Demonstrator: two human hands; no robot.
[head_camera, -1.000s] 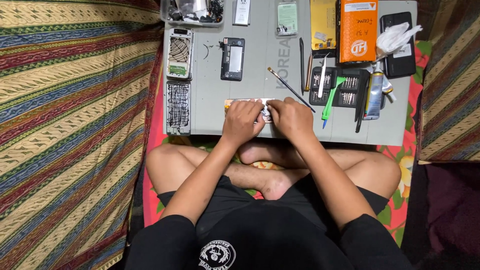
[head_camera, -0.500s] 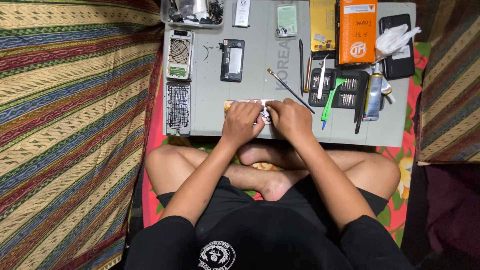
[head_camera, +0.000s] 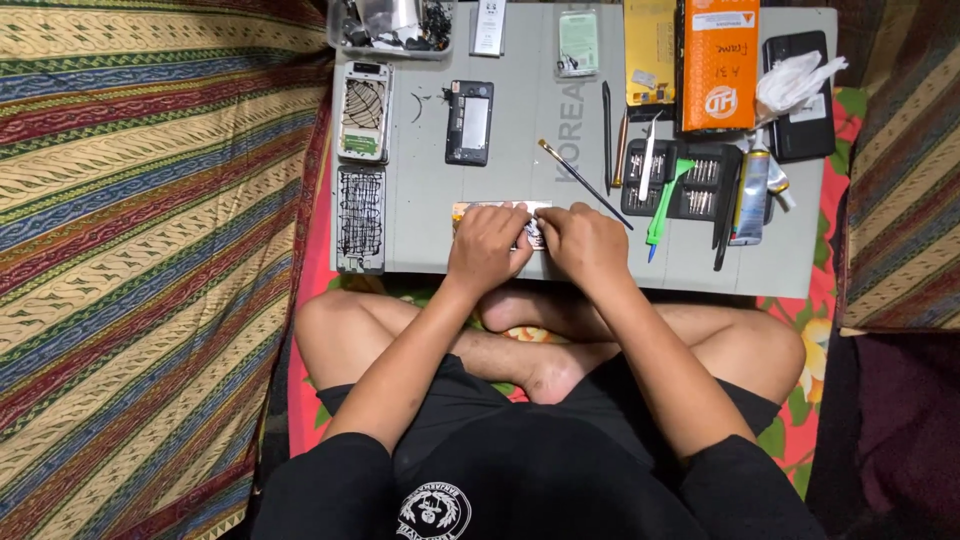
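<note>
We've got both hands on a small flat phone part (head_camera: 500, 209) at the near edge of the grey work mat (head_camera: 520, 150). Left hand (head_camera: 488, 247) curled over it, right hand (head_camera: 585, 243) pinching its right end. Thin brush (head_camera: 583, 182) just beyond right hand; screwdriver bit set (head_camera: 685, 178) further right; black phone frame (head_camera: 469, 122) further up the mat.

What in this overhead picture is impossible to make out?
- Small part between the left hand and right hand: head view, mostly covered by both hands.
- Clear tray of parts: cut off by the top edge.
- Bits in the black bit case: too small.
</note>
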